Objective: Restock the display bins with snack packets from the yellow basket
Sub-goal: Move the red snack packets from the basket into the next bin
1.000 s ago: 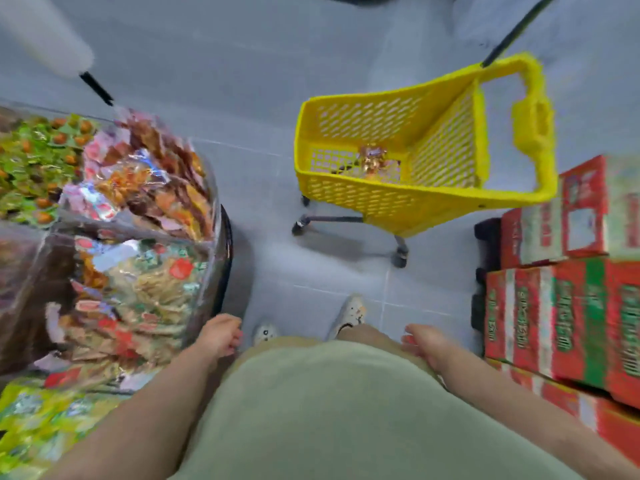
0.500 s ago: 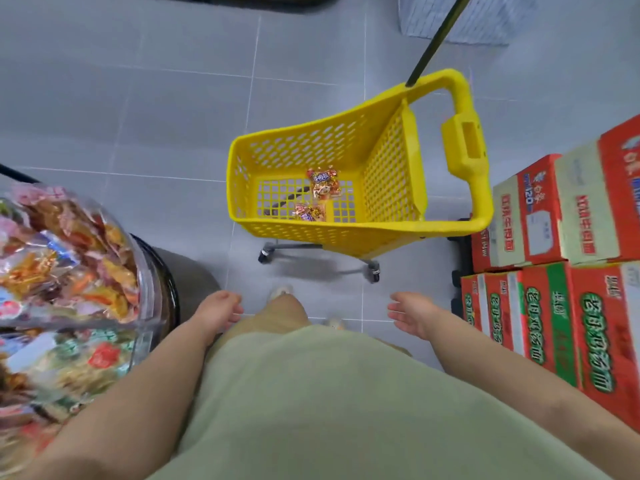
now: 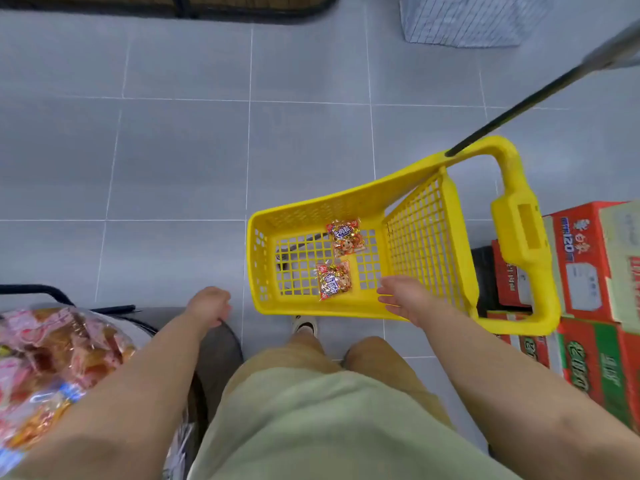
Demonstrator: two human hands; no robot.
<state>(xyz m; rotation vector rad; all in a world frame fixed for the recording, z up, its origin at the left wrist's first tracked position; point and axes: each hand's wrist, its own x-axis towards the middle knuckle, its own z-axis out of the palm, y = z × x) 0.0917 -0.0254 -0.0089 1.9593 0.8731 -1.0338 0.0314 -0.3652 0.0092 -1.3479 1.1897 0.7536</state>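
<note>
Yellow basket [image 3: 346,202] of plastic lattice stands on its wheels on the grey tiled floor [image 3: 156,161], just ahead of our feet and to the right. We count two snack packets on its mesh bottom. The far packet [image 3: 344,237] lies flat near the middle. The near packet [image 3: 334,280] lies flat close to the basket's near wall, a short gap between the two. Both are clear wrappers with red and orange print. Our right hand [image 3: 401,299] hangs over the near rim, reaching into the basket; fingers straight and spread, grasping nothing, fingertips just beside the near packet and, as far as we can tell, apart from it. Our left hand [image 3: 209,304] hangs over the floor with fingers loosely curled and nothing in it, next to the dark edge of the display stand. A clear display bin [image 3: 114,327] heaped with pink and orange packets sits at lower left, beside our left forearm. Red and green cartons [image 3: 588,271] are stacked on the floor to the right, close against the basket's handle [image 3: 519,233]. A black pole [image 3: 519,109] slants up from the handle's far end.
</note>
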